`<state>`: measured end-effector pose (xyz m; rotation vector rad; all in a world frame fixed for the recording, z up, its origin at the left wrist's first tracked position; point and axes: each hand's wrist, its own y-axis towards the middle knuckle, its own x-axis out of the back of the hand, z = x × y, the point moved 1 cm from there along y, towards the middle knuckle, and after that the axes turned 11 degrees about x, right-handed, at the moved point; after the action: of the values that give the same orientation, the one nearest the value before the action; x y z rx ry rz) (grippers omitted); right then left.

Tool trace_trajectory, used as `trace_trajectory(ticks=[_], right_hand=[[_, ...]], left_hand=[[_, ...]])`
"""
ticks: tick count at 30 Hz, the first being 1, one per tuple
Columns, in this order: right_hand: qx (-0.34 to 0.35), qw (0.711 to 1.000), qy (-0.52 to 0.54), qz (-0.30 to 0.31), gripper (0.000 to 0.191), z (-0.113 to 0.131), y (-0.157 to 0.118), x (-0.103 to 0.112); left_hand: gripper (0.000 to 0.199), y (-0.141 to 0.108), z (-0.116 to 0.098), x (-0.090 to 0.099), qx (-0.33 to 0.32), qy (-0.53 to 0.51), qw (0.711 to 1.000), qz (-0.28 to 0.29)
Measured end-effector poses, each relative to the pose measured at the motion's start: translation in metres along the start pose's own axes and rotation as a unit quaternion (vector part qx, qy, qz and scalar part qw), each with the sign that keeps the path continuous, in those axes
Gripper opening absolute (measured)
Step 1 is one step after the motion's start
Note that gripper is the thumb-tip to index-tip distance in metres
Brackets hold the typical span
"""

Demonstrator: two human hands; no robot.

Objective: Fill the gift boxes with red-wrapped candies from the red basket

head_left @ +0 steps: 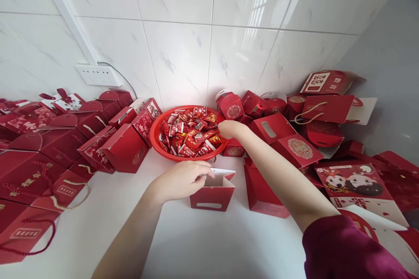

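Note:
A small red gift box (212,197) stands on the white table with its top open and a pale inner flap raised at the back. My left hand (183,179) is closed on its left upper edge, the fingers reaching over the opening. Behind it sits a red plastic basin (157,147) filled with red-wrapped candies (193,133), a few with gold on them. My right hand (231,129) is at the basin's right rim. Its fingers are turned away from view, so whether they hold a candy does not show.
Red gift boxes with rope handles (42,174) crowd the left. More boxes (296,150) are piled on the right, and a red box (263,194) stands under my right forearm. A white power strip (98,75) is fixed to the tiled wall (176,48).

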<state>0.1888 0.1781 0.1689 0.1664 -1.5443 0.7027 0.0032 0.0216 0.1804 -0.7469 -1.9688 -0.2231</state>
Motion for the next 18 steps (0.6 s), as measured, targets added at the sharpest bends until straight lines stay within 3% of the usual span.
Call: trace_trajectory(ticks=[2,7,13,18], right_hand=[[0.054,0.998,0.024,-0.016,0.024,0.003,0.004,0.001],[0.14,0.979,0.084,-0.119,0.059,-0.003,0.009,0.007],[0.092,0.972,0.088,-0.198,0.05,-0.018,0.023,0.011],[0.028,0.97,0.049,-0.238,0.036,-0.017,0.056,0.03]], left_hand=[[0.037,0.0,0.0,0.0,0.001,0.001,1.0,0.001],[0.036,0.0,0.001,-0.001,-0.007,-0.002,1.0,-0.001],[0.034,0.001,0.003,0.0,-0.003,-0.019,1.0,-0.002],[0.033,0.0,0.002,0.001,-0.011,-0.035,0.999,0.0]])
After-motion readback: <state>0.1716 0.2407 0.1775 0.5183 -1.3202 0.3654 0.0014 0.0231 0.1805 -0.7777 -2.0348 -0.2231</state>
